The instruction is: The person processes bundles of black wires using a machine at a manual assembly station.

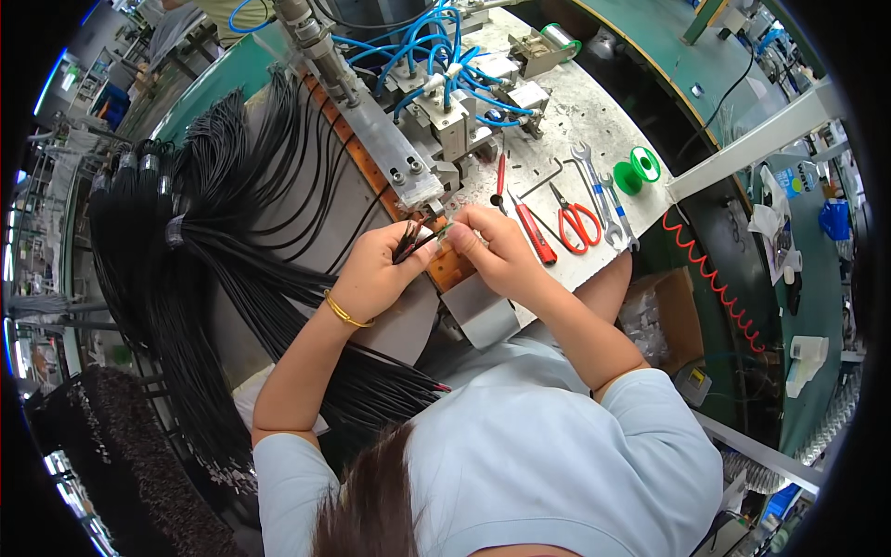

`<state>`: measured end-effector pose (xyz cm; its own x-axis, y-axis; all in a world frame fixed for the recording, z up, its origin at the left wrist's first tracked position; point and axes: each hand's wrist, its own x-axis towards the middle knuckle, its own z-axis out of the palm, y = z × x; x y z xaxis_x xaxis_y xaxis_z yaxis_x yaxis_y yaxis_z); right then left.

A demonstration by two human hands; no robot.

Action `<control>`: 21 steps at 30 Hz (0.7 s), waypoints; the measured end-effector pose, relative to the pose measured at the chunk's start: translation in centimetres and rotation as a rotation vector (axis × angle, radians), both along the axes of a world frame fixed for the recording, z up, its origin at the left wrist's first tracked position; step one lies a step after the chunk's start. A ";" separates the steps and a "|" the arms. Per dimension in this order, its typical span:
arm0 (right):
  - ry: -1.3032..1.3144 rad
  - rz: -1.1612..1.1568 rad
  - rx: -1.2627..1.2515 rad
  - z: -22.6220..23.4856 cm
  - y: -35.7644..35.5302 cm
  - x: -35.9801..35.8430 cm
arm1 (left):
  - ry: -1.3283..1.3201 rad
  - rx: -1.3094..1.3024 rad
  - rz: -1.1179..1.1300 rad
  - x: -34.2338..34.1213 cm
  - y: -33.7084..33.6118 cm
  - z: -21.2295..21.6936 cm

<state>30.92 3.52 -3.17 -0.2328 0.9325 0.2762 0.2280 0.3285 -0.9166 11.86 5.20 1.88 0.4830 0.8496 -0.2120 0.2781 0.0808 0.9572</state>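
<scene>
My left hand [368,275] is closed round several thin black cables [406,243], whose ends stick out between thumb and fingers. Close by on the right, my right hand [497,249] makes a pinch at a small thin green piece [444,230], perhaps a wire end; its exact kind is too small to tell. Both hands meet just in front of the metal head [414,189] of a bench machine, above a copper-coloured strip [449,269]. A large bundle of black cables [209,241] spreads out left of my left hand.
Right of the machine with blue air hoses [413,46] lie a red cutter knife [536,234], orange-handled scissors [577,227], wrenches [601,200] and a green spool [638,171]. A red coiled hose [710,277] hangs at the right, near a cardboard box [677,320].
</scene>
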 end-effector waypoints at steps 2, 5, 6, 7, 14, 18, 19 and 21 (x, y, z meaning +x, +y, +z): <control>-0.018 -0.011 0.058 0.2 0.1 -0.2 | 0.007 0.006 -0.033 -0.2 0.1 -0.3; -0.057 -0.033 0.176 0.3 0.1 -0.2 | 0.111 0.171 -0.066 -0.6 0.4 -0.7; -0.039 -0.052 0.100 0.0 0.2 0.0 | 0.211 0.334 -0.082 -0.8 0.6 -0.7; -0.021 -0.070 0.024 -0.4 0.2 0.2 | 0.311 0.497 -0.097 -0.9 0.8 -0.7; -0.111 -0.144 -0.155 -2.6 0.8 1.2 | -0.002 -0.066 0.023 -1.2 0.8 1.0; -0.129 -0.116 -0.151 -3.0 1.5 0.9 | -0.025 -0.213 0.033 -1.0 0.8 0.2; -0.091 -0.086 -0.177 -3.2 1.8 0.9 | -0.012 -0.214 0.046 -0.9 0.9 -0.2; -0.055 -0.050 -0.206 -3.9 1.8 0.7 | 0.027 -0.196 0.081 -0.8 0.8 -1.3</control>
<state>31.63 5.35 -7.08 -0.1941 0.9787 0.0673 0.2910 0.1229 -0.9488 11.10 5.97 0.61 0.4064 0.8266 -0.3893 0.2882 0.2884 0.9131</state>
